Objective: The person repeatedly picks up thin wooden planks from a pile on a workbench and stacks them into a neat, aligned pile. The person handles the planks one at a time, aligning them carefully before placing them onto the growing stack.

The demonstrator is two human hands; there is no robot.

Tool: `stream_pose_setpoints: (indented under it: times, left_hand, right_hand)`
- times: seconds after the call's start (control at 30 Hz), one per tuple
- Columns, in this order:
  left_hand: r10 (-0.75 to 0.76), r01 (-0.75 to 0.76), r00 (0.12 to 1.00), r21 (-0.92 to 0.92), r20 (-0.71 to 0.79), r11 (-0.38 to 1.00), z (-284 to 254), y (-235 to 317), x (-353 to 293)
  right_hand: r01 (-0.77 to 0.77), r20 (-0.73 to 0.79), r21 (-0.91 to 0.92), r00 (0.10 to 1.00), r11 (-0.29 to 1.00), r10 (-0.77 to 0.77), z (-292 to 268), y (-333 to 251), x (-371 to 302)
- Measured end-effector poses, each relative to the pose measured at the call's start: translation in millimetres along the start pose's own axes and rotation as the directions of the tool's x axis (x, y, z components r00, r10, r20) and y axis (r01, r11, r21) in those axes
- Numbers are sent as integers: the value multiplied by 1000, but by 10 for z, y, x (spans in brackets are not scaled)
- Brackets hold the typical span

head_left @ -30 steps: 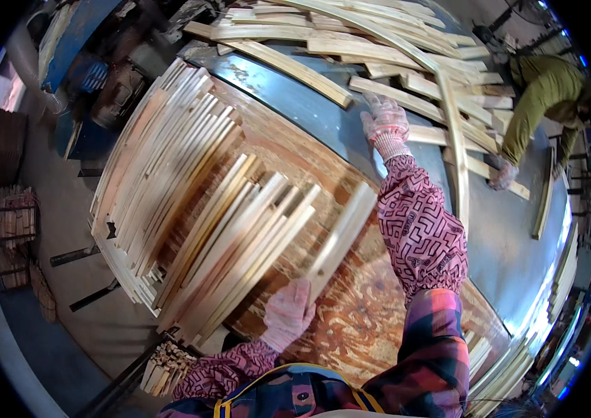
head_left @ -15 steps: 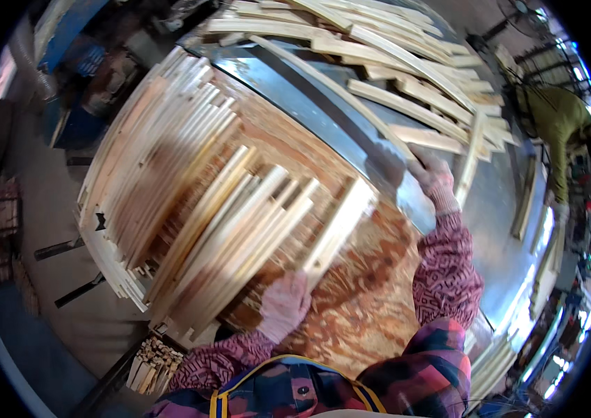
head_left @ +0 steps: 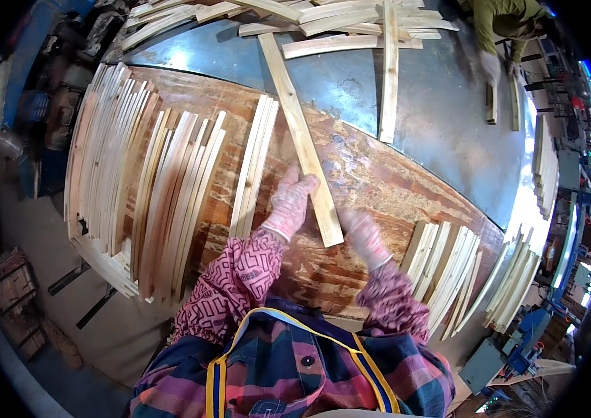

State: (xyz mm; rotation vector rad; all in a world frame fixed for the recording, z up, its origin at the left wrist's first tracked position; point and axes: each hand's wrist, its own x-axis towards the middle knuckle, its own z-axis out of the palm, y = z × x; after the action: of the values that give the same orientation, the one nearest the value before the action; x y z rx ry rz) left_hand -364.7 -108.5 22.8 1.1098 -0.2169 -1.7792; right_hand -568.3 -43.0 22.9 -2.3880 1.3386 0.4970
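A long pale wooden slat (head_left: 300,136) slants in front of me, its far end over the metal tabletop and its near end over the plywood board. My left hand (head_left: 290,203), in a light glove, is closed on the slat's left edge, with the thumb by its face. Close to the near end, on the other side, is my right hand (head_left: 365,237). It is gloved and smeared by motion, so its fingers and any contact with the slat cannot be made out. Left of my left hand, a few narrow slats (head_left: 254,167) lie side by side on the plywood board (head_left: 372,177).
Rows of slats (head_left: 104,160) fill the board's left side; another bundle (head_left: 448,268) lies at the right. Loose slats (head_left: 337,21) are heaped on the metal tabletop (head_left: 448,146) beyond, and one upright slat (head_left: 389,76) crosses its edge. Another person (head_left: 501,31) handles wood at the far right.
My right hand has come back from the far heap toward me, and a slat now lies slantwise before me. My left hand has moved onto this slat. The view has turned.
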Motion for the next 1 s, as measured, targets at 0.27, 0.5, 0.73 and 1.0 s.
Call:
stream_pose_setpoints:
  times: [0.27,0.5,0.73,1.0]
  left_hand:
    - [-36,36,999,113,-4,993,-62,-10,-13]
    - [18,-22,1000,198,20,980,-255,3,-154]
    - [-121,-56,965,638,231,768,-152,-423,-1015]
    - [194,-294,690,514,698,-806,-186,875,-922]
  right_hand:
    - [-683,-166,560,462,469,871,-906,1641,1419]
    - [-396,-118,796,640,458,759,-680,1121,780]
    - [-145,137,989,912,-7,387,156,-134,-9]
    - [-164,271,327,960,931,74,-1369,-745,380]
